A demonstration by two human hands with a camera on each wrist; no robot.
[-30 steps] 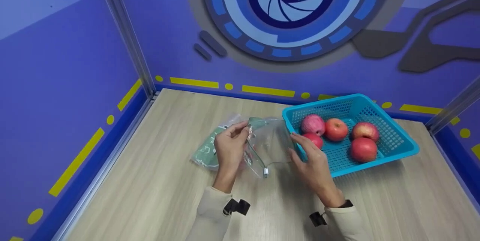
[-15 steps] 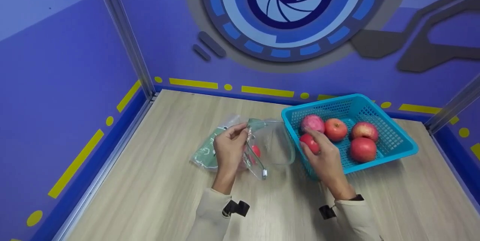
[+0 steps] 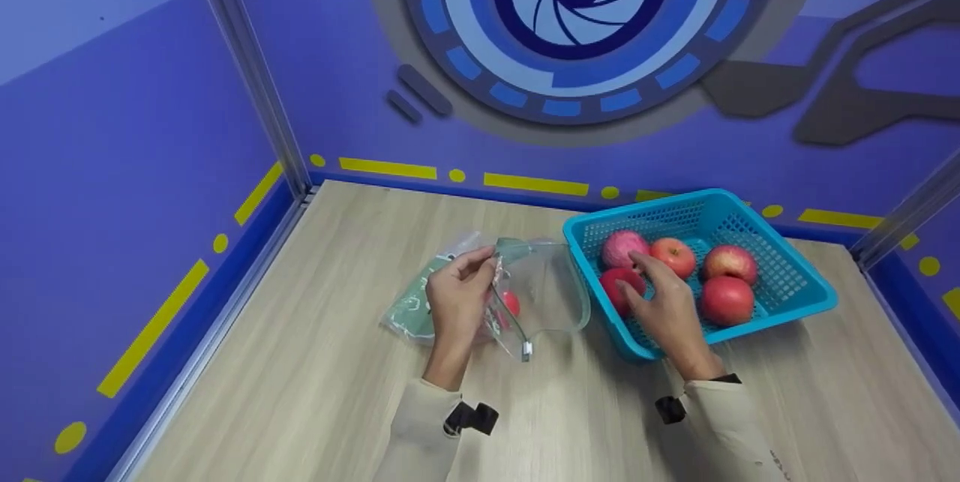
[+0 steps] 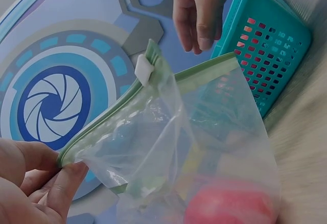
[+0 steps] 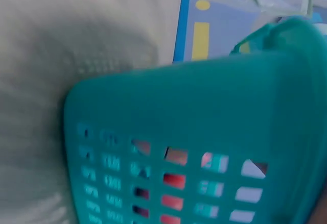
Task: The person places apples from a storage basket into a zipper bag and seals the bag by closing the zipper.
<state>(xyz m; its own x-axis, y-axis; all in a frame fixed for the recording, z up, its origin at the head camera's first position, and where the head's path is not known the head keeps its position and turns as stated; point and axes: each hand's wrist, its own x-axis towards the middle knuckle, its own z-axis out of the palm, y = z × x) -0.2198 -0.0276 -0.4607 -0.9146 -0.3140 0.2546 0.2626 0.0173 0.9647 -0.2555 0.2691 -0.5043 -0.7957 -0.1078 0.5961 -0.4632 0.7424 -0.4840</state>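
Observation:
My left hand [image 3: 459, 288] pinches the rim of a clear slider zip bag [image 3: 551, 291] between thumb and fingers. The bag's mouth gapes to the right, and its white slider [image 4: 144, 70] sits on the green zip edge. Something round and red [image 4: 230, 203] shows blurred through the plastic, low in the bag. My right hand [image 3: 670, 313] is over the near left side of a turquoise basket [image 3: 795, 272], thumb and fingers spread beside a red apple [image 3: 616, 293]. Fingers hang loosely in the left wrist view; the right wrist view shows only the basket's outer wall.
Several other apples lie in the basket, including a pair [image 3: 727, 300] on its right side. Green printed plastic [image 3: 412, 306] with white marks lies left of my left hand; I cannot tell whether it belongs to the same bag. A blue wall [image 3: 420, 130] stands behind the wooden table [image 3: 315, 362].
My right hand has left the bag's right rim and moved right, over the basket beside the red apple. The left hand has kept its pinch on the bag, nearly in place.

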